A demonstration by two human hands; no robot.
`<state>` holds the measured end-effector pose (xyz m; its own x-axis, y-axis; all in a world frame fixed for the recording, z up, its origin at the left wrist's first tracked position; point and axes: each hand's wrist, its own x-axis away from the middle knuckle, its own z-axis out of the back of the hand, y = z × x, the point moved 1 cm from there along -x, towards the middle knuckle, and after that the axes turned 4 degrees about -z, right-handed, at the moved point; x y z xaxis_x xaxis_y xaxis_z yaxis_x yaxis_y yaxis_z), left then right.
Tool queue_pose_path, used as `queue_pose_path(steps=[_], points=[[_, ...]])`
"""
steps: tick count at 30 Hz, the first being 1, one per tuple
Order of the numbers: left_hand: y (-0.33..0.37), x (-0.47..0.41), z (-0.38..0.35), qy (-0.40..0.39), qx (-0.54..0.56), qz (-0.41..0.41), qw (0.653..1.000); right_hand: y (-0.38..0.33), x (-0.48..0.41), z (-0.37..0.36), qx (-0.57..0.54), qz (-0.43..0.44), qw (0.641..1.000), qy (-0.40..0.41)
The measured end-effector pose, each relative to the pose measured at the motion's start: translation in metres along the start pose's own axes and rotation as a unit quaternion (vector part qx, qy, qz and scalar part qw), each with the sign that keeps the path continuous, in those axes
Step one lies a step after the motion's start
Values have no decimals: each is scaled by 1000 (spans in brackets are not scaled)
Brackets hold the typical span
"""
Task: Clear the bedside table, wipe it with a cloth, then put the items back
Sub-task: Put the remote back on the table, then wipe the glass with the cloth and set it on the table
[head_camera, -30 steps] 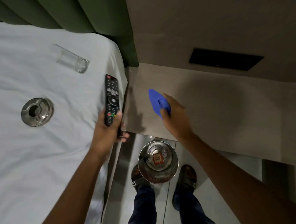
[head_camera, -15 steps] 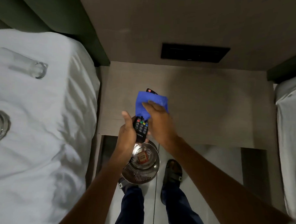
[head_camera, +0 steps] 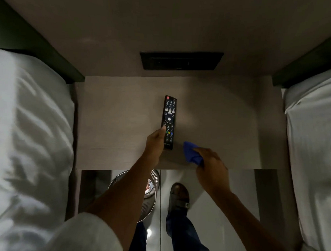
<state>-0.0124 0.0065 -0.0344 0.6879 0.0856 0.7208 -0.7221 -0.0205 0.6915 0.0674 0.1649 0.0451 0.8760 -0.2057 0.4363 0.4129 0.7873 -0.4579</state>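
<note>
Remote [head_camera: 168, 121] now flat on table [head_camera: 112, 123], cloth [head_camera: 192, 154] off it (R hand [head_camera: 212, 170]).

remote [head_camera: 168, 121] mid-table [head_camera: 112, 123], cloth [head_camera: 192, 153] right (nearer edge) — beds flanking

Bedroom, bedside table [head_camera: 114, 123] between two white-sheeted beds [head_camera: 29, 139]

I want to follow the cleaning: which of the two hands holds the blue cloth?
The right hand holds the blue cloth, near the table's front edge. The left hand holds the remote instead.
</note>
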Motion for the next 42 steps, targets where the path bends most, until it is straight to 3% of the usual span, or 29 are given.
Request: queue_pose_path(steps=[6, 14, 16, 18, 21, 22, 23, 25, 26, 28, 30, 32, 34, 42], points=[[-17, -14, -20, 78, -33, 45, 995, 8, -31, 10, -36, 27, 999, 14], [-14, -15, 9, 159, -198, -4, 967, -25, -39, -4, -35, 67, 997, -8], [-6, -9, 30, 175, -208, -37, 961, -40, -34, -9, -48, 70, 996, -15], [11, 4, 54, 188, -212, -128, 950, -56, -29, -14, -65, 82, 994, -12], [55, 22, 139, 231, -266, -291, 889, -113, -18, -34, -98, 128, 987, -16], [64, 25, 150, 244, -285, -329, 867, -113, -14, -30, -89, 137, 986, -19], [97, 39, 218, 277, -314, -361, 833, -163, -7, -45, -117, 172, 978, -26], [128, 42, 273, 304, -358, -416, 779, -181, -5, -48, -133, 178, 974, -32], [148, 44, 306, 312, -395, -427, 751, -194, -6, -53, -143, 183, 972, -31], [184, 45, 372, 315, -457, -398, 730, -223, -4, -63, -149, 185, 971, -28], [217, 32, 439, 278, -563, -305, 716, -250, -1, -77, -150, 184, 971, -29], [235, 17, 492, 176, -682, -178, 688, -274, 2, -89, -168, 171, 970, -28], [238, 5, 518, 72, -723, -125, 675, -290, 6, -98, -180, 158, 970, -32], [184, 31, 504, 56, -674, -231, 700, -352, 39, -114, -206, 230, 951, -19]])
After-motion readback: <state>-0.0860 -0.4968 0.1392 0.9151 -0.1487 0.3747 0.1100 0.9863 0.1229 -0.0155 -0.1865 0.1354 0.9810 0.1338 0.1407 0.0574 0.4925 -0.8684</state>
